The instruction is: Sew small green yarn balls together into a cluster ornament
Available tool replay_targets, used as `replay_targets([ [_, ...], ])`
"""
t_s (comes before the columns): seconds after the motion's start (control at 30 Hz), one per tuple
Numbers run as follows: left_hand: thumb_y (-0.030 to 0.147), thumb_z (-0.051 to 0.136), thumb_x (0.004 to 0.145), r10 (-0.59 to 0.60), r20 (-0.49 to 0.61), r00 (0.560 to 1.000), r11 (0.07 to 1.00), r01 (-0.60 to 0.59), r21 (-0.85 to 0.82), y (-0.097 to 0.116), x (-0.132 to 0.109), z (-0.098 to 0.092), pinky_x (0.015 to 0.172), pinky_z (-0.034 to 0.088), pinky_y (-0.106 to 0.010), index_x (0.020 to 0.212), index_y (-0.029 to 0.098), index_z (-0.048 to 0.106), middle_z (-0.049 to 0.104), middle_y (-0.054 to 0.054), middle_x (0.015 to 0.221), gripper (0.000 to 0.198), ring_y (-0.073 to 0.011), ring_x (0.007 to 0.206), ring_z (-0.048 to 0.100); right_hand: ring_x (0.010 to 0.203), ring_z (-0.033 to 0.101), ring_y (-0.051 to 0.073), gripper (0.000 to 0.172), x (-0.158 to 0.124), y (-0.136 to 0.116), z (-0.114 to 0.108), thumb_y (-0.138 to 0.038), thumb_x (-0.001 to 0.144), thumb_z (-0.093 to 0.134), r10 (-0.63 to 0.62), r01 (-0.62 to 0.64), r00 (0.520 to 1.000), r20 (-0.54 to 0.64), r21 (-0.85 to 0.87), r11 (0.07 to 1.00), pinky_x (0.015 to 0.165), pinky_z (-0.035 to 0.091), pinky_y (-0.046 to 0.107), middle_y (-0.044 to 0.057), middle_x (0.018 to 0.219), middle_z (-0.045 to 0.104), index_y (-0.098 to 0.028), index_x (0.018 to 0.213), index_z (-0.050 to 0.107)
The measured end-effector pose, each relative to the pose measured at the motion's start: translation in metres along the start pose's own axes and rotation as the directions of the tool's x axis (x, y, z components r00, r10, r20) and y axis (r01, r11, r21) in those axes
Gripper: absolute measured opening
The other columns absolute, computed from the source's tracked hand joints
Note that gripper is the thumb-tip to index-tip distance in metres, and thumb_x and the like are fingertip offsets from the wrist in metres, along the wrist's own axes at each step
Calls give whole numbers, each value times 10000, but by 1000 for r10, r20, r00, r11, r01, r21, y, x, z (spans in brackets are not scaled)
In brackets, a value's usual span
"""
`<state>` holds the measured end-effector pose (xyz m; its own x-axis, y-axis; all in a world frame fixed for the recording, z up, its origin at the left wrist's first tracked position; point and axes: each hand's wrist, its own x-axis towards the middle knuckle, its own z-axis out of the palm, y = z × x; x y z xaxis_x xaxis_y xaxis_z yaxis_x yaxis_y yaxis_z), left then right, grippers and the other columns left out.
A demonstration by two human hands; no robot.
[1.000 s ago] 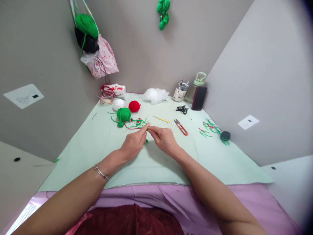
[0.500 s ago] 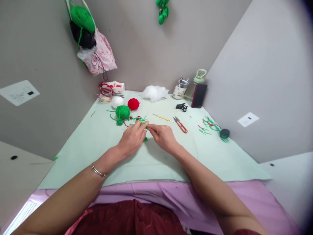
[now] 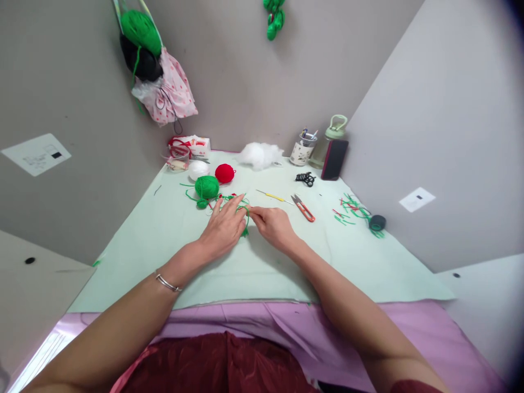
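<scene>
My left hand lies on the pale green table cover with its fingers stretched out toward a tangle of green and red yarn pieces. A green yarn strand runs beside its fingertips. My right hand sits just right of it, fingers pinched together on that green strand. A green yarn ball lies just beyond the left hand.
A red yarn ball, a white ball, white stuffing, a yellow crochet hook and orange snips lie farther back. Yarn scraps and a dark spool are at the right. A cup, bottle and phone stand by the wall.
My left hand has opened from a pinch and reached forward, fingers spreading flat toward the yarn tangle. My right hand has stayed nearly in place, still pinching.
</scene>
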<state>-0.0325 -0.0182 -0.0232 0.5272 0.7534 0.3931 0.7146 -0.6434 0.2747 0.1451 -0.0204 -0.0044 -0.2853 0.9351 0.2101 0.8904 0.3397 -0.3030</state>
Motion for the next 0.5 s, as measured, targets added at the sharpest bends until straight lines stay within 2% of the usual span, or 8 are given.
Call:
replay_targets([
  [0.1, 259, 318, 1016, -29, 11, 1000, 994, 30, -101, 1, 2, -2, 1217, 187, -581, 1181, 165, 628, 522, -140, 1480, 364, -272, 1399, 444, 847, 732, 230, 344, -1, -1, 0, -316, 1011, 441, -12, 12, 1000, 6, -11, 1000, 707, 405, 285, 74, 1018, 797, -273, 1215, 715],
  [0.2, 377, 384, 1015, -96, 30, 995, 933, 100, -346, 1, 4, -6, 1166, 325, -527, 1164, 177, 659, 670, -105, 1283, 372, -264, 1254, 562, 840, 726, 224, 343, -2, -5, -1, -277, 1006, 444, -28, 28, 1000, -8, 12, 1000, 709, 406, 283, 75, 1037, 792, -259, 1250, 685],
  [0.3, 435, 468, 981, -205, 41, 978, 756, 185, -628, 2, 6, -11, 1073, 453, -435, 1171, 172, 683, 720, -93, 1166, 390, -247, 1150, 629, 717, 687, 198, 295, -5, -6, -4, -295, 995, 479, -27, 32, 997, -66, 73, 997, 653, 379, 271, 59, 898, 786, -229, 1208, 673],
  [0.37, 426, 494, 968, -283, 32, 959, 651, 216, -727, 2, 6, -13, 1031, 490, -409, 1185, 172, 691, 739, -86, 1079, 388, -234, 1094, 655, 616, 624, 167, 243, -6, -3, -7, -345, 986, 513, -11, 33, 990, -137, 162, 986, 616, 359, 257, 28, 767, 744, -212, 1115, 670],
  [0.5, 390, 487, 960, -325, 10, 946, 612, 218, -760, 1, 5, -14, 908, 551, -401, 1149, 180, 705, 704, -46, 863, 356, -190, 853, 666, 518, 492, 123, 247, -8, 4, -13, -399, 980, 520, 33, 51, 975, -219, 367, 929, 580, 350, 237, -26, 587, 596, -209, 894, 651],
])
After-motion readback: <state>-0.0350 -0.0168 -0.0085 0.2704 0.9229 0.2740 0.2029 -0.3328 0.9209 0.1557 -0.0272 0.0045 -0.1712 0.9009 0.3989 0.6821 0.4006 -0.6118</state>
